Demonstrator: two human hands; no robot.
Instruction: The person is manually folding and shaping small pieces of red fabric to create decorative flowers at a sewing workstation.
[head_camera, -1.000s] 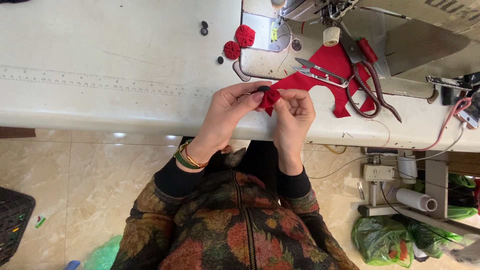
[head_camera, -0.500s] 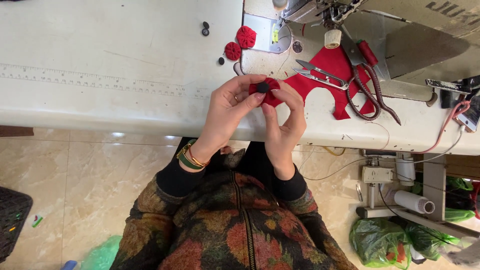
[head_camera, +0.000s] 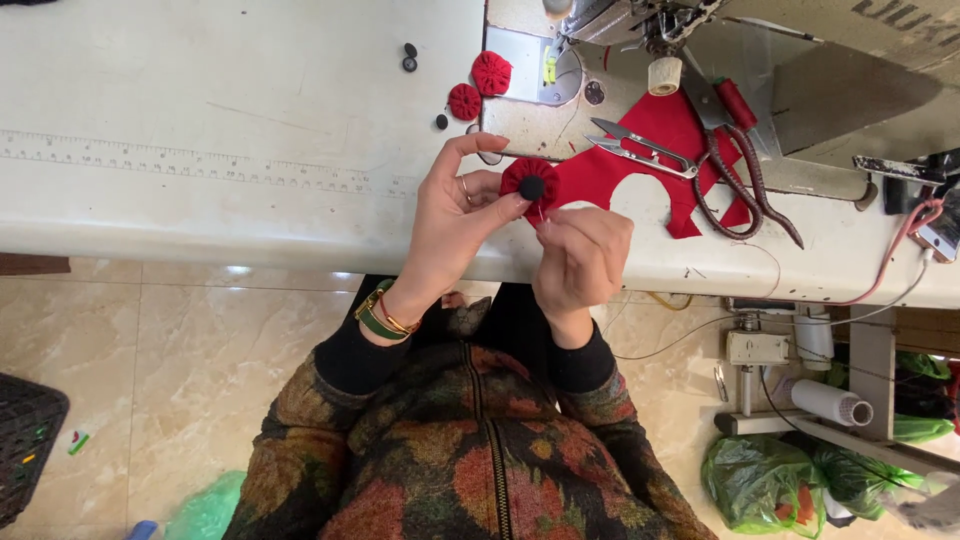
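Note:
My left hand (head_camera: 455, 215) pinches a small round red fabric flower (head_camera: 529, 184) with a black button at its centre, held just above the front edge of the white sewing table (head_camera: 200, 120). My right hand (head_camera: 583, 258) sits right below the flower with its fingertips closed, seemingly on a needle and thread too fine to make out. A red fabric piece (head_camera: 655, 150) with cut-outs lies just beyond the hands. Thread snips (head_camera: 640, 148) rest on it.
Two finished red fabric flowers (head_camera: 478, 88) and loose black buttons (head_camera: 409, 57) lie further back. Red-handled scissors (head_camera: 742, 150) and a thread spool (head_camera: 664, 76) sit by the sewing machine (head_camera: 700, 20). Plastic bags (head_camera: 770, 485) and a black basket (head_camera: 25, 445) stand on the tiled floor.
Both hands turned the flower face-up, showing its black button. My right hand dropped from beside the flower to below it, fingers pinched together.

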